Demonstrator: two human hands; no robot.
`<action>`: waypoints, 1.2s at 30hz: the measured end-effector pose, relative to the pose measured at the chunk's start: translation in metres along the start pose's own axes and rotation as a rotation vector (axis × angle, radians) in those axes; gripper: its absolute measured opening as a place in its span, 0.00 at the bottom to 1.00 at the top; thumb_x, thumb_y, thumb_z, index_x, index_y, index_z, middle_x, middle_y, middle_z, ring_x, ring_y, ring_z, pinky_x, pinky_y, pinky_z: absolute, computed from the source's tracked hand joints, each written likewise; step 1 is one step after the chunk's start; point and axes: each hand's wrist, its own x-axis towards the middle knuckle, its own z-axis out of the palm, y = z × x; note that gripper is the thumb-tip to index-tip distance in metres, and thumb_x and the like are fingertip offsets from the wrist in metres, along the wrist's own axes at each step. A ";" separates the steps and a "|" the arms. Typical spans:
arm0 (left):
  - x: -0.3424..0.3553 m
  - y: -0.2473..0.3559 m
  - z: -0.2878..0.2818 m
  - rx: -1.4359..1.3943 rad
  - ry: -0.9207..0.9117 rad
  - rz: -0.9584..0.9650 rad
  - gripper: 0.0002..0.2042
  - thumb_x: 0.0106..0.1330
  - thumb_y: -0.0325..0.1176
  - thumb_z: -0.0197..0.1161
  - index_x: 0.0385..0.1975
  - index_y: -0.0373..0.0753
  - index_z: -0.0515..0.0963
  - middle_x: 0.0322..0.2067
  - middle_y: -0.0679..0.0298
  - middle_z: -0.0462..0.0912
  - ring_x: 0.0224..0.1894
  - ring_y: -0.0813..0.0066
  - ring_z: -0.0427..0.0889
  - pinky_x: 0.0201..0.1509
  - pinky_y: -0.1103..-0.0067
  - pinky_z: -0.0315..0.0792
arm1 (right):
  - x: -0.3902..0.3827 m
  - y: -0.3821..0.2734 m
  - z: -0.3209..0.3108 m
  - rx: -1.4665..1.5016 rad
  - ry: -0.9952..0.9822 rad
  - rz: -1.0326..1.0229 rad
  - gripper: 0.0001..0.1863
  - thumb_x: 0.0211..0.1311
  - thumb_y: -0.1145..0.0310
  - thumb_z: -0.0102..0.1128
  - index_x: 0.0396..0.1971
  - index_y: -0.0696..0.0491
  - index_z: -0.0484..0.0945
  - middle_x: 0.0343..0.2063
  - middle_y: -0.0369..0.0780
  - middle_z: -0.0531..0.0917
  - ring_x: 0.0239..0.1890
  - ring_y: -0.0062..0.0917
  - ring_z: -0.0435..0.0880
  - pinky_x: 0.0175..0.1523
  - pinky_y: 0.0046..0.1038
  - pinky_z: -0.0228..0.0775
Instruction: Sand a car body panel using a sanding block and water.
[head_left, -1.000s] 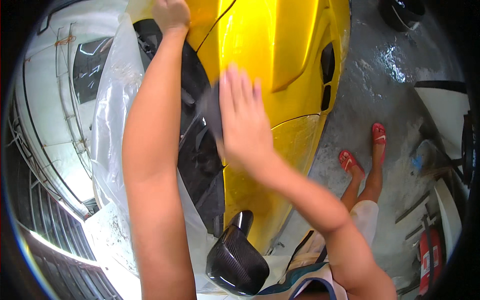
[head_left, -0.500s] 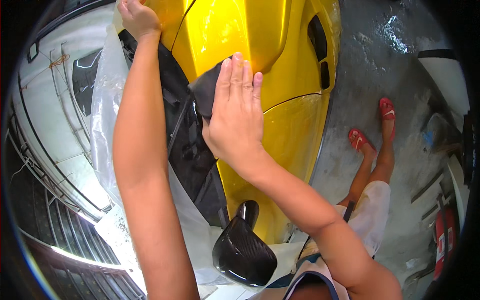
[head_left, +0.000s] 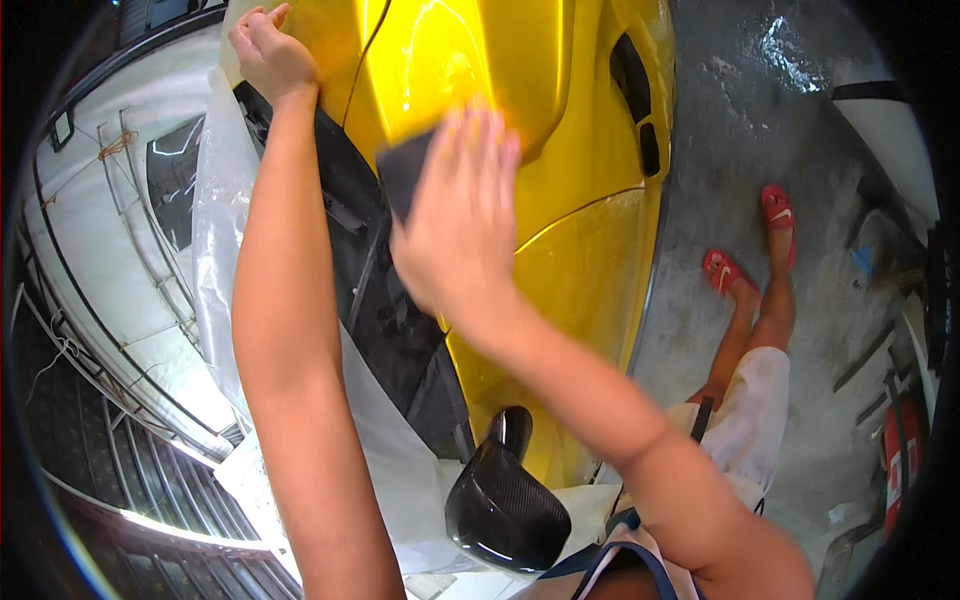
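My right hand (head_left: 455,220) lies flat with straight fingers over a dark grey flexible flat piece (head_left: 402,172), holding it against the glossy yellow car body (head_left: 580,120). The piece juts out left of the fingers; the rest is hidden, and motion blurs the hand. At the upper left, my left hand (head_left: 275,55) is by the yellow panel's edge. Its fingers are loosely bent and apart, with nothing visible in them. My left forearm crosses the black trim (head_left: 350,215) at the windscreen base.
A black carbon-patterned side mirror (head_left: 510,505) sticks out close to my body. Clear plastic sheeting (head_left: 215,215) covers the car's left side in view. My feet in red slides (head_left: 728,272) stand on the wet grey floor (head_left: 720,170). A red object (head_left: 900,455) lies at far right.
My right hand and the dark grey piece have shifted slightly left. My left hand has moved slightly down into fuller view. The whole view has shifted a little.
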 end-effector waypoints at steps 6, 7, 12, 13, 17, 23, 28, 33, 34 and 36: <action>-0.008 -0.004 0.006 -0.025 0.048 0.026 0.20 0.74 0.43 0.43 0.50 0.32 0.72 0.42 0.51 0.90 0.51 0.62 0.84 0.67 0.73 0.64 | 0.050 0.009 0.015 -0.054 0.129 -0.014 0.39 0.62 0.67 0.50 0.69 0.75 0.56 0.73 0.64 0.57 0.77 0.55 0.53 0.81 0.50 0.37; -0.009 -0.004 0.001 -0.021 0.063 0.029 0.20 0.74 0.43 0.43 0.50 0.32 0.72 0.42 0.51 0.90 0.51 0.62 0.85 0.66 0.72 0.65 | 0.009 0.005 0.007 -0.012 0.020 0.000 0.40 0.61 0.67 0.53 0.69 0.75 0.56 0.73 0.65 0.57 0.78 0.55 0.53 0.81 0.51 0.37; -0.004 0.005 0.004 -0.015 0.064 0.018 0.20 0.74 0.43 0.43 0.50 0.32 0.72 0.42 0.51 0.89 0.50 0.62 0.84 0.64 0.72 0.67 | 0.017 0.007 0.000 0.020 0.047 -0.059 0.38 0.61 0.66 0.52 0.68 0.75 0.59 0.70 0.66 0.60 0.76 0.56 0.57 0.80 0.50 0.39; -0.004 0.005 0.009 -0.042 0.055 0.031 0.20 0.75 0.43 0.43 0.50 0.31 0.72 0.42 0.51 0.88 0.49 0.62 0.83 0.61 0.73 0.68 | 0.064 0.013 0.005 -0.001 0.158 -0.107 0.38 0.62 0.65 0.50 0.67 0.75 0.61 0.69 0.67 0.62 0.75 0.56 0.58 0.80 0.49 0.40; -0.002 0.001 0.012 -0.013 0.015 0.056 0.20 0.75 0.43 0.43 0.50 0.31 0.72 0.42 0.51 0.88 0.50 0.62 0.83 0.62 0.72 0.68 | 0.080 0.023 0.013 -0.007 0.194 -0.180 0.41 0.57 0.66 0.62 0.67 0.73 0.60 0.69 0.64 0.64 0.73 0.56 0.62 0.78 0.51 0.46; -0.002 0.001 0.003 0.107 -0.045 0.034 0.20 0.76 0.43 0.41 0.50 0.31 0.71 0.43 0.50 0.89 0.53 0.62 0.84 0.66 0.71 0.66 | -0.063 0.021 -0.032 0.059 -0.183 -0.122 0.36 0.61 0.70 0.48 0.69 0.71 0.60 0.72 0.62 0.60 0.76 0.53 0.57 0.80 0.49 0.44; 0.003 -0.002 0.006 0.090 -0.009 -0.011 0.22 0.73 0.45 0.43 0.50 0.31 0.73 0.42 0.51 0.89 0.52 0.59 0.83 0.64 0.71 0.66 | -0.060 0.037 -0.039 0.026 -0.160 -0.180 0.36 0.62 0.69 0.47 0.69 0.71 0.61 0.73 0.59 0.61 0.76 0.50 0.59 0.80 0.46 0.46; 0.002 -0.008 0.005 0.157 -0.028 0.048 0.21 0.73 0.43 0.42 0.51 0.32 0.72 0.42 0.51 0.89 0.52 0.61 0.84 0.63 0.72 0.68 | -0.059 0.072 -0.050 0.078 -0.273 -0.498 0.33 0.63 0.67 0.45 0.67 0.68 0.66 0.71 0.54 0.66 0.75 0.44 0.64 0.79 0.44 0.51; 0.006 -0.006 0.005 0.132 -0.010 0.012 0.20 0.74 0.42 0.41 0.51 0.32 0.70 0.43 0.49 0.89 0.52 0.63 0.85 0.62 0.73 0.70 | -0.044 0.080 -0.046 0.121 -0.252 -0.631 0.33 0.63 0.67 0.45 0.67 0.67 0.66 0.71 0.54 0.67 0.75 0.42 0.64 0.79 0.43 0.51; 0.006 -0.011 0.001 0.004 0.003 -0.020 0.21 0.72 0.44 0.43 0.50 0.32 0.72 0.41 0.52 0.90 0.50 0.61 0.84 0.63 0.72 0.68 | -0.041 0.122 -0.057 0.044 -0.371 -0.740 0.35 0.62 0.68 0.49 0.70 0.64 0.64 0.73 0.50 0.66 0.76 0.40 0.63 0.80 0.43 0.50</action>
